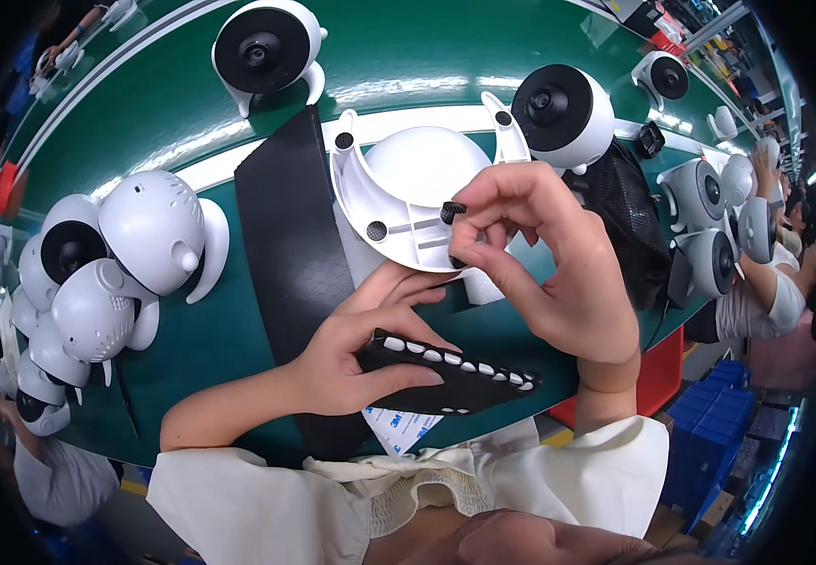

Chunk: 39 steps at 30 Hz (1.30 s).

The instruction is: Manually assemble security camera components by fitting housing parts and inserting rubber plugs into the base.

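A white camera housing (pixel 427 169) with a curved base and two arms lies with its underside up before me. Round dark pads sit on its arm tips and base. My left hand (pixel 361 353) grips a black sheet (pixel 460 377) edged with a row of white oval gaps, and its fingertips reach the near edge of the housing. At the base's near right edge my right hand (pixel 549 254) is closed in a pinch, with a small black pad (pixel 452 213) at the fingertips. Part of that pad is hidden by the fingers.
Several white cameras (pixel 149 231) cluster on the left of the green table. Others, a camera (pixel 267 52) and a camera (pixel 563 113), stand at the back. A black mat (pixel 295 226) lies under the housing's left side. Right are a black mesh bag (pixel 624 217), blue bins (pixel 709 424) and co-workers.
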Each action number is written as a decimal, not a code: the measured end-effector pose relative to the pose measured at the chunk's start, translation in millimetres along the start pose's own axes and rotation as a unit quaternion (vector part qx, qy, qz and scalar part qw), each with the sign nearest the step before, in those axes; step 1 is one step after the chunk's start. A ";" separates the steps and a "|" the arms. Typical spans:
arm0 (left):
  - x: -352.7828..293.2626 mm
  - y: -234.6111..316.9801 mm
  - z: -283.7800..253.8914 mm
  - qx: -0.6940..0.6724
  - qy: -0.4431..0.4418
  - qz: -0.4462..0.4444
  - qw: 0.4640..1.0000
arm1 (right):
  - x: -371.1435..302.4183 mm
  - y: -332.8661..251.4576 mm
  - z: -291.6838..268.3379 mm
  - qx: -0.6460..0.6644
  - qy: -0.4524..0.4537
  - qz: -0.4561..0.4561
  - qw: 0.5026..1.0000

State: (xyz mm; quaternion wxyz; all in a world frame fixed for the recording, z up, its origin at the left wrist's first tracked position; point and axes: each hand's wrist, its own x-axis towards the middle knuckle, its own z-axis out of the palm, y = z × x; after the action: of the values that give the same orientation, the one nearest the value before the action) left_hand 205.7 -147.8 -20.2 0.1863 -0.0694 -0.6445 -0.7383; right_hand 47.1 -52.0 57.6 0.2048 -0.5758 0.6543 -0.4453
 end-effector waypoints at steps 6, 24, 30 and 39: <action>-0.4 0.3 -1.6 0.008 -0.010 0.002 1.000 | 0.3 0.5 1.5 -0.010 0.019 -0.011 1.000; 3.2 5.5 -0.4 0.031 0.023 -0.029 0.999 | 1.2 2.1 -17.0 -0.018 -0.040 -0.024 0.999; 4.6 5.9 1.2 0.033 0.017 -0.015 0.999 | 1.2 7.8 -13.6 -0.005 -0.023 -0.029 0.999; 5.0 6.3 1.5 0.021 0.006 -0.003 1.000 | 2.9 10.6 -16.7 0.014 -0.027 -0.039 0.999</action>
State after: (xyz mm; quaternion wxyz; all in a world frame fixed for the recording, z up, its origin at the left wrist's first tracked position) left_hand 203.1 -148.0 -12.4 0.1896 -0.0593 -0.6592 -0.7252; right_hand 27.3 -49.5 58.3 0.2132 -0.6096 0.6196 -0.4461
